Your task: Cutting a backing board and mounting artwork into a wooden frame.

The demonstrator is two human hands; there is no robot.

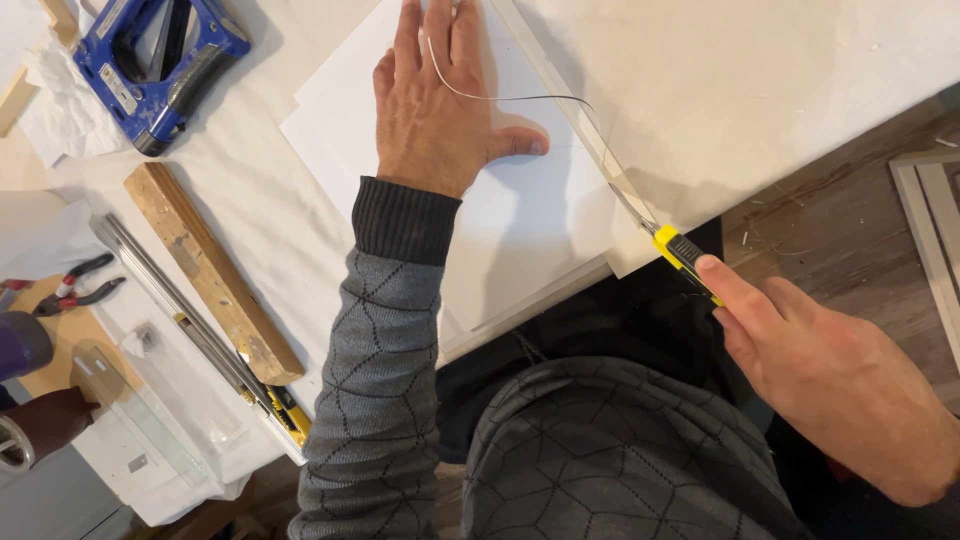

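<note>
The fingers of the right hand [820, 385] were curled tight around a yellow-and-black utility knife [685, 258], the forefinger laid along its back, the blade set at the near edge of a white board [520, 215]. The left hand [435, 105] lay flat with fingers spread on that board, thumb out to the side, pressing it to the table [760, 90]; it gripped nothing, though a thin wire [520, 97] curved across its fingers. A narrow strip [575, 115] ran along the board's right edge up from the blade, and it appeared already parted for most of its visible length, so by my judgement the cut was at or close to its near end; whether the far end was free could not be told. Further left lay a wooden block [210, 270], a long metal ruler [190, 325] and a second yellow knife [288, 412]. A blue staple gun [160, 65] bearing a small pale label sat at the upper left, red-handled pliers [75, 290] at the left edge, where another person's hand [45, 425] showed.
</note>
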